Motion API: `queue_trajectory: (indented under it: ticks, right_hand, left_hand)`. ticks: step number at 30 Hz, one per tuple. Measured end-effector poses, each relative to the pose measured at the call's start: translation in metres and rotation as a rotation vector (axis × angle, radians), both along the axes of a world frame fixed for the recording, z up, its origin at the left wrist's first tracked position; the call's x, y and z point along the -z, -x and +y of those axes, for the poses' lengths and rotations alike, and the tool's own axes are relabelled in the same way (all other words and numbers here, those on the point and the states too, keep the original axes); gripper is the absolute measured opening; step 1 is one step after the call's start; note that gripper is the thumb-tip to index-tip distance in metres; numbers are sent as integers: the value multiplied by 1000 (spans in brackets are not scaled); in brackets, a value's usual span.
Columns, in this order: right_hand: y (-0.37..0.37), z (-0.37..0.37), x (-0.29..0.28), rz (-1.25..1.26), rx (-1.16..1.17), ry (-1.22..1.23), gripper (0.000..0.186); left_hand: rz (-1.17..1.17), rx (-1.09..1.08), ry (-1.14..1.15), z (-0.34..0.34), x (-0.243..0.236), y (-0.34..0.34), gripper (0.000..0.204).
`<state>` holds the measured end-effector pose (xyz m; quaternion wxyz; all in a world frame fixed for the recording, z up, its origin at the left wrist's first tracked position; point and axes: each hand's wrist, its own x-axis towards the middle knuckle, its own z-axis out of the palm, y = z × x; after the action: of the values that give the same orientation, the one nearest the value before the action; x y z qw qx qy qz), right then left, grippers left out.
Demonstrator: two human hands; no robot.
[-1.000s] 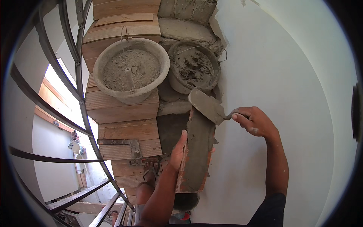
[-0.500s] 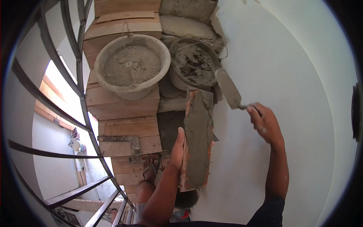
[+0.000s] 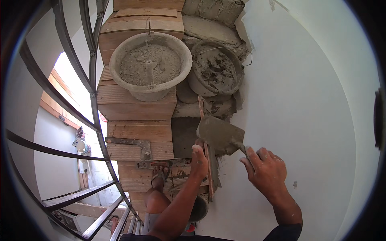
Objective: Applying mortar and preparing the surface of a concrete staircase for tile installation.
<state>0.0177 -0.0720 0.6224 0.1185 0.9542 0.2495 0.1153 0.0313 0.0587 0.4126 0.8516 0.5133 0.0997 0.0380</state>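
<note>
My left hand [image 3: 199,162] grips a long, narrow tile [image 3: 210,176], now tipped almost edge-on, its reddish edge showing and grey mortar on its right-hand side. In my right hand [image 3: 267,170] is a trowel [image 3: 221,134], gripped near the blade. The grey-coated blade lies across the upper part of the tile, just above my left thumb; whether it presses on the mortar I cannot tell. Beyond the tile stands a dark bucket [image 3: 196,82] with wet mortar and a wire handle. To its left is a wide basin [image 3: 116,76] of dry-looking grey mix.
Wood-look steps [image 3: 136,110] climb away from me. A metal square [image 3: 145,149] lies on one, near a tool with a red part [image 3: 159,164] and a sandalled foot [image 3: 159,178]. A dark metal railing [image 3: 93,80] runs along the left, a white wall [image 3: 305,104] along the right.
The tile has turned from mortar face up to nearly edge-on. My right hand has brought the trowel down and left, from beside the wall to the tile. The view has shifted slightly.
</note>
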Motion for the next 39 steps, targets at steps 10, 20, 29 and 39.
queue_trajectory:
  ticks: [10, 20, 29, 39]
  right_hand:
    - [-32, -7, 9, 139, 197, -151, 31]
    - [-72, -7, 5, 249, 186, -340, 28]
    - [-56, -1, -30, 497, 116, -109, 32]
    - [-44, -35, -5, 315, 326, -334, 30]
  left_hand:
    - [19, 120, 53, 0, 44, -1, 99]
    - [80, 262, 486, 0, 3, 0, 105]
    - [66, 277, -46, -15, 52, 7, 107]
    - [-38, 323, 240, -10, 22, 3, 107]
